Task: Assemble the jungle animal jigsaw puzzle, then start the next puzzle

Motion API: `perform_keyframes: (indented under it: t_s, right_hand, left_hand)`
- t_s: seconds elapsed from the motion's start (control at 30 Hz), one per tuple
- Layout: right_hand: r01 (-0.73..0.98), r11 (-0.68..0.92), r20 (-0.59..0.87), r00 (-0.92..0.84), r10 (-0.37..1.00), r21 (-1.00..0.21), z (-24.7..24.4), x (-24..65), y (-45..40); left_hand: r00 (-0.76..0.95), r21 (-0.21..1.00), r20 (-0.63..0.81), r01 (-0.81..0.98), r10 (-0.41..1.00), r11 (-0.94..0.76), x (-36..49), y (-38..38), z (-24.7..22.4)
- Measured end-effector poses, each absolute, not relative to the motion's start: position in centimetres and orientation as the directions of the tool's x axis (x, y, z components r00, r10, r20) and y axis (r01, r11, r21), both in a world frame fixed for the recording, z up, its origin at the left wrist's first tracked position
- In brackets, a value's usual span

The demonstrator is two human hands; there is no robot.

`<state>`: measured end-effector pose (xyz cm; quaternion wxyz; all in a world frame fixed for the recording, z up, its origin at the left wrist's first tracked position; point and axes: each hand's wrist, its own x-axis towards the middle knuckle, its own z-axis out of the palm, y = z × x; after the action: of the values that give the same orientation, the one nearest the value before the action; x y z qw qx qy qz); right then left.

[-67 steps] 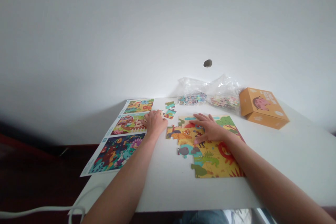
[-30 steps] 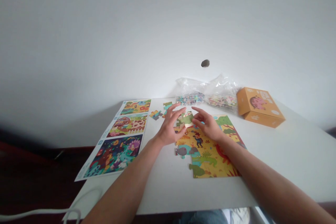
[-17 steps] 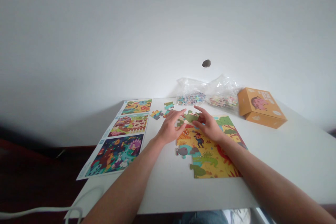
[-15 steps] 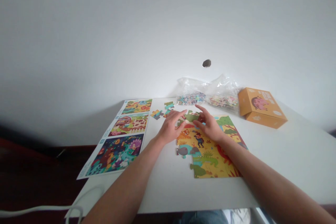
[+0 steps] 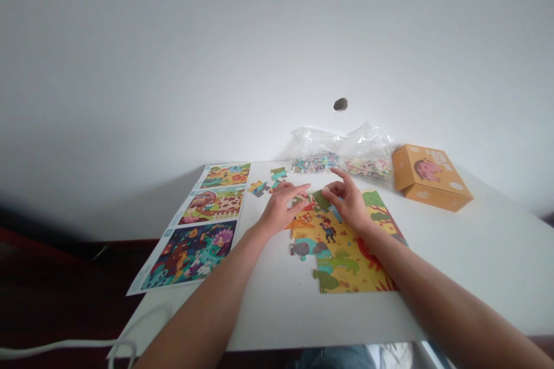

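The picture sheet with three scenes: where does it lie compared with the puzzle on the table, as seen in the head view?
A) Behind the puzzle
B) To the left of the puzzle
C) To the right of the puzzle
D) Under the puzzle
B. The picture sheet lies apart from the puzzle, on its left side in the head view.

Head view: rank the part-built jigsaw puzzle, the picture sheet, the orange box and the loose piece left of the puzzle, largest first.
1. The part-built jigsaw puzzle and picture sheet: these look about alike, so unranked.
2. The orange box.
3. The loose piece.
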<state>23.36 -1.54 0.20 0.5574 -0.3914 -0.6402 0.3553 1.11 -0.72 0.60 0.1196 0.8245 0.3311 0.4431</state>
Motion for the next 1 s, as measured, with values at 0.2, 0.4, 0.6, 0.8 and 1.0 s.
perform_keyframes:
  t_s: [0.2,0.4,0.6,0.8,1.0]
  right_hand:
    - [0.071,0.441,0.428,-0.147,0.892,-0.895,0.5,23.2,-1.8]
    - [0.138,0.430,0.398,-0.210,0.893,-0.892,0.2,23.4,-1.9]
    - [0.177,0.459,0.418,-0.227,0.880,-0.871,0.5,23.4,-1.9]
    - [0.256,0.511,0.445,-0.274,0.853,-0.821,0.8,23.6,-2.1]
    - [0.410,0.613,0.491,-0.371,0.788,-0.675,1.0,23.9,-2.2]
  left_hand:
    - [0.393,0.612,0.561,0.395,0.728,-0.685,2.0,-1.1,0.3]
    - [0.203,0.736,0.551,0.339,0.809,-0.586,1.5,-0.6,0.8]
    - [0.340,0.813,0.442,0.240,0.830,-0.531,1.8,-1.9,1.3]
    - [0.404,0.714,0.437,0.388,0.804,-0.583,1.4,-1.7,1.0]
    - [0.311,0.748,0.472,0.355,0.825,-0.561,1.3,-1.2,0.9]
